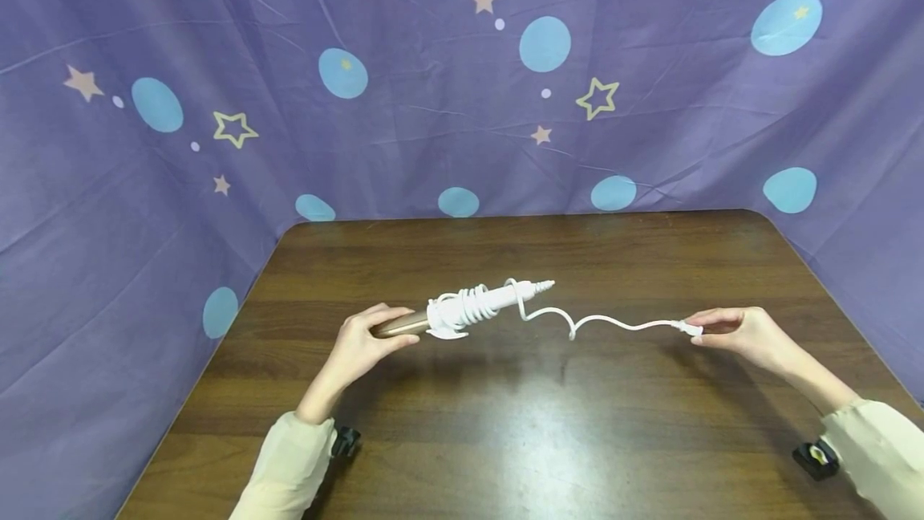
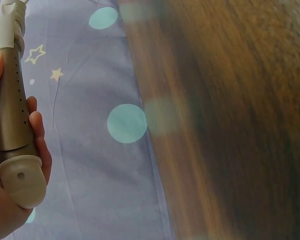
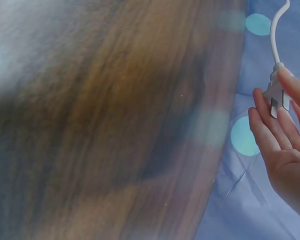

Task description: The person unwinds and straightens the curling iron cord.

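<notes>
My left hand [image 1: 362, 340] grips a curling iron [image 1: 462, 309] by its gold barrel, the white handle pointing to the right and slightly away. Small holes run along the barrel [image 2: 12, 110], which ends in a white rounded tip [image 2: 23, 181]. Several turns of white cord [image 1: 476, 303] wrap the handle. From the handle's far end the loose cord stretches in waves across to my right hand [image 1: 743, 335]. There, thumb and fingers pinch the white plug [image 3: 276, 90], whose two flat metal prongs point toward the palm. Both hands hold these above the table.
A brown wood-grain table [image 1: 549, 424] with rounded far corners lies beneath the hands. Purple cloth [image 1: 433, 119] with stars and blue spots hangs behind it and at both sides. Black devices sit at the left wrist [image 1: 346, 441] and right wrist [image 1: 816, 460].
</notes>
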